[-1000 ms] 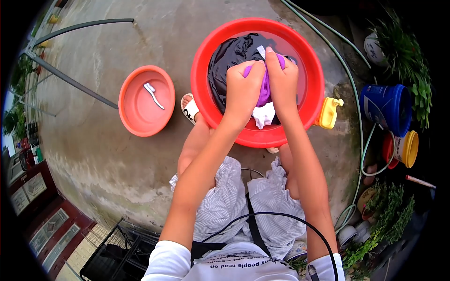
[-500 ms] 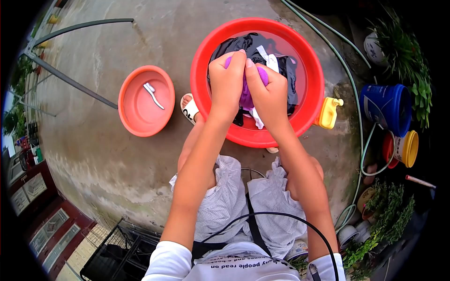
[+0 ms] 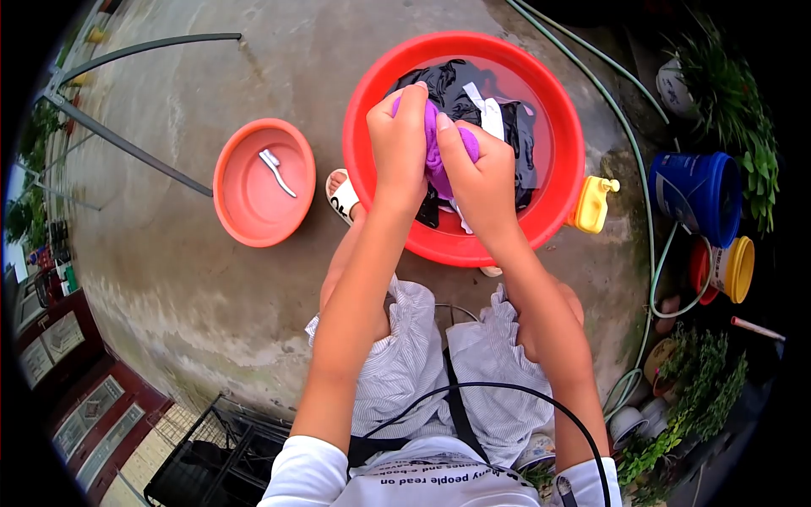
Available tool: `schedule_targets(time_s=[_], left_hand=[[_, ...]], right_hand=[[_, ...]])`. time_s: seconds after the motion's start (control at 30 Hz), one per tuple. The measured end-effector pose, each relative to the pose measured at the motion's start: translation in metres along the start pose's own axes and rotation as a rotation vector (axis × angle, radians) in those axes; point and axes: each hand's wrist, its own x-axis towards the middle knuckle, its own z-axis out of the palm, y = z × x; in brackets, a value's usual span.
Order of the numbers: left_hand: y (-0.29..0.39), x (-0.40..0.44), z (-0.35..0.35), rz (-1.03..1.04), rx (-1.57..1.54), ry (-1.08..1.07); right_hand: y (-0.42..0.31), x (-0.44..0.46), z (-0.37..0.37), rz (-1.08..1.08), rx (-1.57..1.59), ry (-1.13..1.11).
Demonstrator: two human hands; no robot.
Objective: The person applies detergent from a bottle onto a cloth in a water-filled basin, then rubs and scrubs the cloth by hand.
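Observation:
Both of my hands grip a bunched purple cloth (image 3: 434, 160) above the large red basin (image 3: 568, 144). My left hand (image 3: 399, 144) is closed round the cloth's left side, and my right hand (image 3: 483, 173) is closed round its right side. The two hands are close together, thumbs on top. Under them, black clothes (image 3: 452, 84) lie in the basin's cloudy water with a white cloth (image 3: 490, 117) among them. My forearms hide the basin's near left part.
Left of the large basin is a smaller orange-red basin (image 3: 236, 207) holding a white brush (image 3: 277, 175). A yellow bottle (image 3: 593, 205) stands at the right. Farther right are a green hose (image 3: 649, 253), a blue bucket (image 3: 686, 194), a yellow bucket (image 3: 740, 269) and plants.
My hands have moved left with the purple cloth and now sit slightly apart, showing more of it. More of the black clothes and the white cloth shows in the basin.

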Motion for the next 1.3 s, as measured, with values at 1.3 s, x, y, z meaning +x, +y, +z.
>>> schedule_targets(time_s=[1.3], left_hand=[[-0.006, 0.007, -0.002, -0.022, -0.012, -0.025]], right_hand=[[-0.001, -0.001, 0.003, -0.036, 0.003, -0.004]])
